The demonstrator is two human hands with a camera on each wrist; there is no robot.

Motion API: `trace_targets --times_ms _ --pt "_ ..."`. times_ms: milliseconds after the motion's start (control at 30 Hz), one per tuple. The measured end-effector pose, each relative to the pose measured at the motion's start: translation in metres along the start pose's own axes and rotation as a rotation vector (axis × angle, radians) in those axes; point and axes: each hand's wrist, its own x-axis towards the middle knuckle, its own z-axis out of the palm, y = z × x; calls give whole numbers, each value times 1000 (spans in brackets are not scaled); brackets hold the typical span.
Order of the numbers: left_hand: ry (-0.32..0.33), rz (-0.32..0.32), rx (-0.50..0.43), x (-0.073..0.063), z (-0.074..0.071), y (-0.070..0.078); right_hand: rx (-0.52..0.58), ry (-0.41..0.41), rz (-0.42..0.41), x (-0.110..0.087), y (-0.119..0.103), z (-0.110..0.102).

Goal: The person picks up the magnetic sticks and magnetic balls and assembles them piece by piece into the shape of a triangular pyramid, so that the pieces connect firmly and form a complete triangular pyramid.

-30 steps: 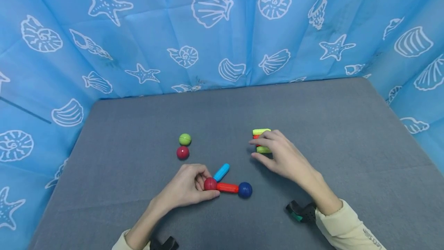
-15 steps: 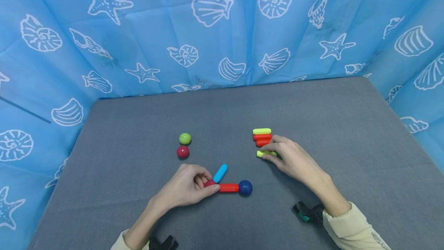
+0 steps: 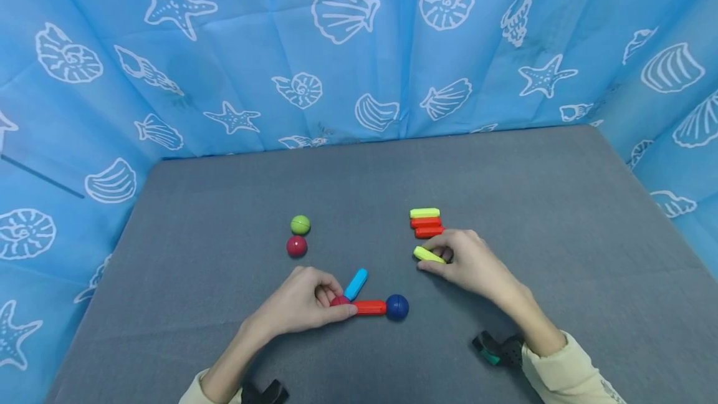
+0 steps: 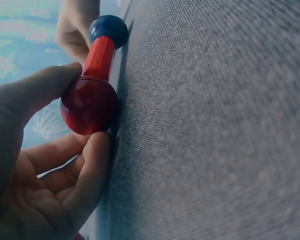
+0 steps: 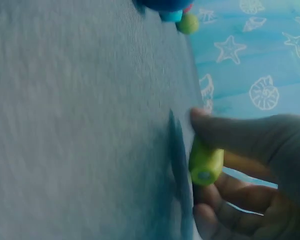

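My left hand (image 3: 305, 305) pinches a dark red ball (image 4: 90, 106) between thumb and fingertips. A red rod (image 3: 371, 308) runs from that ball to a dark blue ball (image 3: 397, 307). From the same red ball a light blue rod (image 3: 356, 284) angles away toward the back. In the head view the thumb and fingers cover much of the red ball. To the right, my right hand (image 3: 473, 267) grips a short yellow-green rod (image 3: 429, 255) between thumb and fingers. In the right wrist view this rod (image 5: 206, 162) shows its end face with a pale round spot.
Just behind the right hand lie a yellow-green rod (image 3: 424, 212) and two red rods (image 3: 429, 232) side by side. At the left, a green ball (image 3: 300, 224) and a red ball (image 3: 296, 246) sit close together. A blue shell-patterned curtain (image 3: 348, 67) borders the grey table (image 3: 224, 204).
My right hand has taken the nearest yellow-green rod from the row and drawn it toward me, turning it slightly. My left hand stays put, its thumb now covering more of the red ball.
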Motion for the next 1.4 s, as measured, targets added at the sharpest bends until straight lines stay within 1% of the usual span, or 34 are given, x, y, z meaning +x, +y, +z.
trace_targets --times_ms 100,233,400,600,800,867,1133,1400 --pt "-1 -16 8 0 0 0 44 25 -20 0 -4 6" --pt "1 -35 22 1 0 1 118 9 -14 1 -12 15" --pt "4 -39 21 2 1 0 208 -39 -24 3 -21 26" --pt "16 -14 6 2 3 0 269 -104 15 3 -27 32" --pt "26 -14 2 1 5 1 328 -185 40 2 -31 37" --pt "30 -13 9 1 5 2 336 -198 44 1 -33 38" --pt "40 -13 38 1 7 5 309 -184 40 -2 -39 40" --pt "24 14 54 2 7 3 256 -160 -6 -2 -42 44"
